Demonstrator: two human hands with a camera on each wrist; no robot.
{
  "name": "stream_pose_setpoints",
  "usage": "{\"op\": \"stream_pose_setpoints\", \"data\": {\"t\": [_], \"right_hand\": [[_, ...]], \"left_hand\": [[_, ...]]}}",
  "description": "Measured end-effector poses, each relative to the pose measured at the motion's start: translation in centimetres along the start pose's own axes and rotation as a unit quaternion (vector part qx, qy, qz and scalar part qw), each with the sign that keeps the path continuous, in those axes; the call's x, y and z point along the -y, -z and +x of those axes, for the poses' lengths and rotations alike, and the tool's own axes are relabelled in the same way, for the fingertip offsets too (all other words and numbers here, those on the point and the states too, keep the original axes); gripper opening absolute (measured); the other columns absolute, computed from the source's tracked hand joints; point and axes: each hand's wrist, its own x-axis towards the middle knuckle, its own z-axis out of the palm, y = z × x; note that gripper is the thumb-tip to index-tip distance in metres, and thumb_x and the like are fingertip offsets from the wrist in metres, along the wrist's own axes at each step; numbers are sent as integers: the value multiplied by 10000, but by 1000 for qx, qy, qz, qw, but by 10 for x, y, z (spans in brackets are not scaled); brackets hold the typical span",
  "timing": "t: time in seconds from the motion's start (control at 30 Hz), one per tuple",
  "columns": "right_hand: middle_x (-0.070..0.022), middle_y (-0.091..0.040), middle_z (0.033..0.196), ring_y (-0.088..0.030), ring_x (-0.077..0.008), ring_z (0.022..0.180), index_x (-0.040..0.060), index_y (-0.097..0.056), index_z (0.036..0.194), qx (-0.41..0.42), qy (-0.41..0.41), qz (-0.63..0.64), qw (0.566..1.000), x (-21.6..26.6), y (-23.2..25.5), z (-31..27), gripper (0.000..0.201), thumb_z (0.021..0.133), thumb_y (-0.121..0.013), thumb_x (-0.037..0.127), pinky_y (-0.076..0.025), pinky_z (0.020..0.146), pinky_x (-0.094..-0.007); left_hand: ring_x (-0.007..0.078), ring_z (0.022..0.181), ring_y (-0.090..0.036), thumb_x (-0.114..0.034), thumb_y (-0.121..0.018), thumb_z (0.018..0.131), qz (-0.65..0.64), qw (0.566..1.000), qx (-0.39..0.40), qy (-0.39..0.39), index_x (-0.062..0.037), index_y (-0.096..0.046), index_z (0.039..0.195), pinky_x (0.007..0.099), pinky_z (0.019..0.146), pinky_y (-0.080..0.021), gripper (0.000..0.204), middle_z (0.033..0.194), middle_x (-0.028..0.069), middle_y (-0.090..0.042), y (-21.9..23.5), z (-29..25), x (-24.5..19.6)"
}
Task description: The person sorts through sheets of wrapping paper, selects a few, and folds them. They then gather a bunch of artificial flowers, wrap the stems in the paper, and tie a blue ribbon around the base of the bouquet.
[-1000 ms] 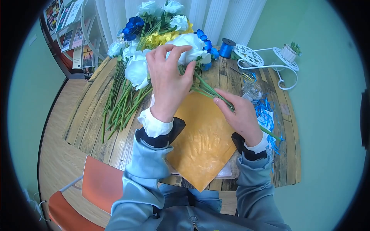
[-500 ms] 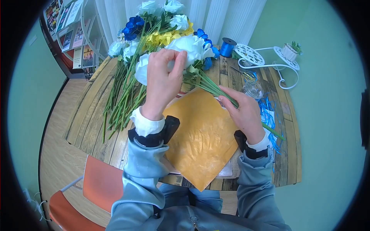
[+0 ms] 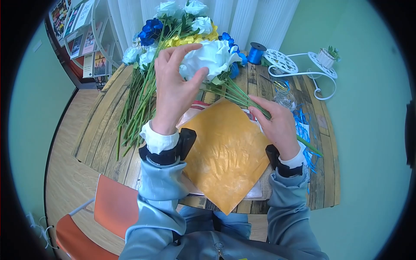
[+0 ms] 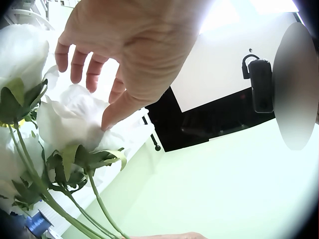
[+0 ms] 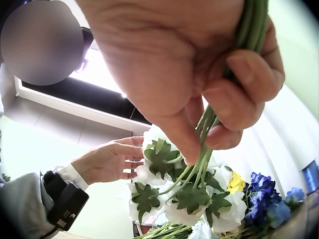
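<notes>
My right hand [image 3: 278,126] grips a bundle of green flower stems [image 3: 236,92] near their middle. In the right wrist view, the fingers curl round the stems [image 5: 255,22], and several white roses [image 5: 187,199] fan out beyond. The white rose heads [image 3: 212,60] lean to the left at the bundle's top. My left hand [image 3: 173,91] is beside them with fingers spread. Seen from the left wrist, its thumb and fingertips come right at the petals of one white rose [image 4: 70,122], and nothing is gripped.
Golden wrapping paper [image 3: 225,160] lies on the wooden table [image 3: 99,138]. Behind are blue flowers [image 3: 151,32], yellow flowers [image 3: 177,41] and loose stems [image 3: 138,117]. A blue ribbon spool [image 3: 255,54], white metal stand [image 3: 281,63] and blue ribbon shreds [image 3: 310,158] are at right.
My left hand has shifted left; its fingers came together half a second ago and are now spread by the rose. My right hand moved slightly right and down, still gripping the stems.
</notes>
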Motion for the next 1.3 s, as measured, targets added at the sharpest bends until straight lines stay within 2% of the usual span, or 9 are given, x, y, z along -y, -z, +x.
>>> {"op": "stream_pose_setpoints", "data": {"t": [0.1,0.27,0.5,0.77,1.0,1.1,1.17,1.2,1.3], "right_hand": [[-115,-636,773,-604,-307,693,168,-664,1056,11,-6,1,1000,2,2,0,254,834,-622,283,-464,602,-383],[-111,-643,790,-608,-304,702,173,-665,1054,22,6,-12,1000,3,4,0,253,832,-621,284,-468,605,-383],[-91,-627,754,-598,-285,667,183,-666,1050,24,12,-30,999,3,4,0,250,829,-621,291,-464,587,-372],[-82,-587,688,-584,-281,634,193,-668,1048,16,18,-37,999,3,6,0,250,827,-622,301,-448,560,-381],[-85,-566,657,-577,-286,609,193,-665,1051,9,20,-39,999,2,6,-1,254,823,-624,297,-443,547,-389],[-88,-567,655,-579,-287,610,191,-665,1051,7,16,-40,999,0,5,0,253,824,-623,295,-444,548,-394],[-90,-568,655,-580,-288,612,190,-665,1050,6,10,-38,999,-1,6,-1,252,826,-621,295,-444,549,-396],[-91,-576,663,-582,-288,616,190,-665,1049,3,12,-40,999,0,6,-1,250,827,-620,295,-448,554,-395],[-91,-592,681,-588,-287,623,191,-666,1046,-11,24,-35,999,-1,2,-3,248,828,-619,298,-456,560,-391]], "left_hand": [[259,973,-487,-107,-682,705,8,1000,2,-19,-111,-652,970,335,851,-401,267,986,87,-545,1,0,2],[254,923,-512,-118,-679,725,-54,997,36,50,-82,-680,841,341,816,-413,122,919,84,-567,2,2,8],[228,860,-541,-170,-701,734,-11,996,70,48,-57,-672,820,317,773,-423,145,860,87,-576,3,3,7],[158,686,-518,-200,-688,780,-85,989,14,118,20,-619,765,278,645,-413,231,728,76,-576,-2,3,14],[118,666,-503,-195,-653,827,-114,979,-5,171,26,-623,782,258,634,-403,228,693,57,-576,-5,4,13],[160,806,-535,-237,-691,793,-138,980,32,138,6,-627,899,277,699,-431,273,825,78,-590,3,4,-1],[233,1009,-494,-286,-737,740,-9,996,84,-12,-21,-584,1058,329,824,-427,441,1031,114,-551,9,2,-17],[291,1119,-415,-286,-777,679,-7,992,129,-10,-69,-533,1162,383,917,-385,583,1143,133,-479,10,2,-19],[290,1107,-426,-247,-783,663,-19,995,101,6,-91,-537,1164,391,937,-368,579,1112,141,-486,-3,-5,-20]]}}
